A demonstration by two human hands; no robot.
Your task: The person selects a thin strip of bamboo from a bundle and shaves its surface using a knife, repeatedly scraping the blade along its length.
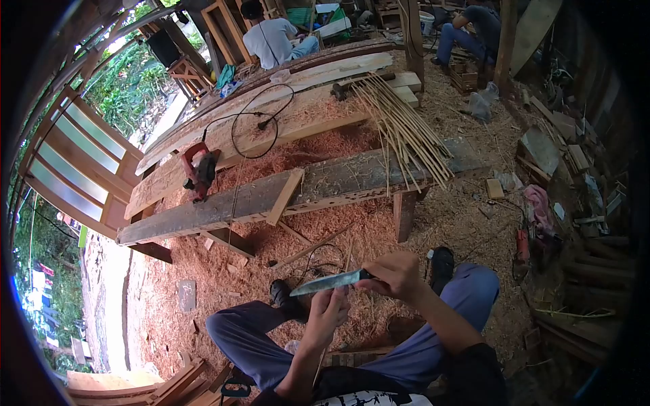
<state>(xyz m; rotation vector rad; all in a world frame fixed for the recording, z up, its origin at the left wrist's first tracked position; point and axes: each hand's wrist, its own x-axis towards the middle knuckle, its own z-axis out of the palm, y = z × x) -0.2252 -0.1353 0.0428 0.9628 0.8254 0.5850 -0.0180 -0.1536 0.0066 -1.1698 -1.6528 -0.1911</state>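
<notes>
My right hand (398, 276) is closed round the dark handle of a knife (328, 282), its broad blade pointing left. Just below the blade, my left hand (329, 312) is closed on a thin stick (320, 365), whose pale lower length shows beside my wrist. The blade crosses in front of the left fingertips; whether it touches the stick is hidden. Both hands are above my lap, between my knees. On the bench (325, 181) ahead lies a bundle of thin bamboo-like sticks (406, 132), fanned out over the edge.
A red power tool (199, 169) with a looped black cord lies on the planks at left. Wood shavings (257, 277) cover the ground. A wooden panel frame (81, 162) leans at left. Two people (271, 42) sit farther back. Wood scraps (575, 157) pile up at right.
</notes>
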